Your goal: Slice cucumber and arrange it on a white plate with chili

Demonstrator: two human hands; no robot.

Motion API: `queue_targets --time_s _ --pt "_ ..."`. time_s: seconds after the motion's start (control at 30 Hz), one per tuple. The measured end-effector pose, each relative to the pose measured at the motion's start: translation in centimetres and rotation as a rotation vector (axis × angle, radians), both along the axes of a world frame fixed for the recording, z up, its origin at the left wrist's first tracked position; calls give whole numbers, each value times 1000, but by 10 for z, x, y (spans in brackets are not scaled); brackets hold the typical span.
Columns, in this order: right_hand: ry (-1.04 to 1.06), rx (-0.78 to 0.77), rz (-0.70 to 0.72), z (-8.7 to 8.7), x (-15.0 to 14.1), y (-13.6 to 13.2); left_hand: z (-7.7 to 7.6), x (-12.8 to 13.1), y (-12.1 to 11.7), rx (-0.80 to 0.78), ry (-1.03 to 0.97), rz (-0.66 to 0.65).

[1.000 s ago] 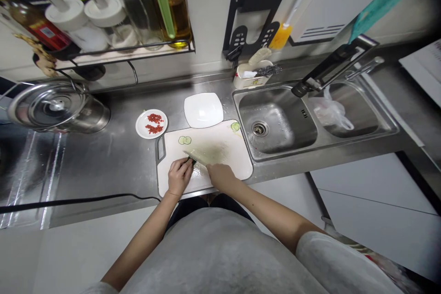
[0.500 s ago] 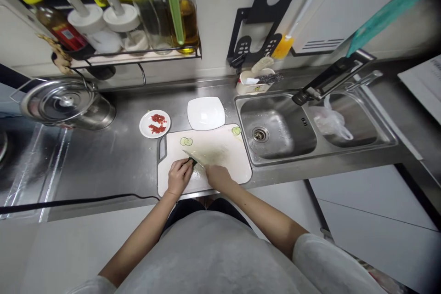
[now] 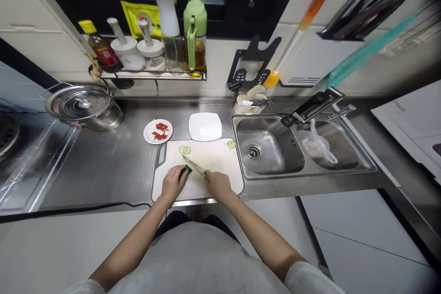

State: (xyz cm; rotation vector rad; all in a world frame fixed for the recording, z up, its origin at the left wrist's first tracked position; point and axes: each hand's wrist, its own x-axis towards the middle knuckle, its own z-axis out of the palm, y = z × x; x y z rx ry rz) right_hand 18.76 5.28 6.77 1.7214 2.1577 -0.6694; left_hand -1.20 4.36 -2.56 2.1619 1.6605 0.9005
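My left hand (image 3: 173,182) is closed on a dark green piece of cucumber (image 3: 186,171) at the front left of the white cutting board (image 3: 220,156). My right hand (image 3: 218,184) grips the handle of a kitchen knife (image 3: 193,164), whose blade points left and away from me, just beyond the cucumber. Whether the blade touches the cucumber I cannot tell. Two pale cucumber slices (image 3: 185,149) lie overlapping near the board's far left. More slices (image 3: 231,144) sit at its far right corner. Wet traces mark the middle of the board.
Behind the board stand a white square plate (image 3: 205,127) and a small round plate (image 3: 148,134) with chopped red bits. A steel double sink (image 3: 237,147) adjoins on the right, a lidded pot (image 3: 103,119) on the left. A bottle rack (image 3: 172,76) hangs above. A black cord runs along the front edge.
My view has tilted up, showing more wall. The knife blade has turned and moved away from the cucumber's side. My left hand still holds the piece, now more visible.
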Motion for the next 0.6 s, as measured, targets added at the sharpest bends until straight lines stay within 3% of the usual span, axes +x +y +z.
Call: queue_targets --time_s 0.2,0.43,0.6 --pt "-93 151 19 11 20 -3 15 2 -3 99 -32 135" --pt "-115 231 63 14 33 -10 45 20 13 99 124 -93" --pt "-138 215 77 17 36 -12 48 29 18 118 166 -164"
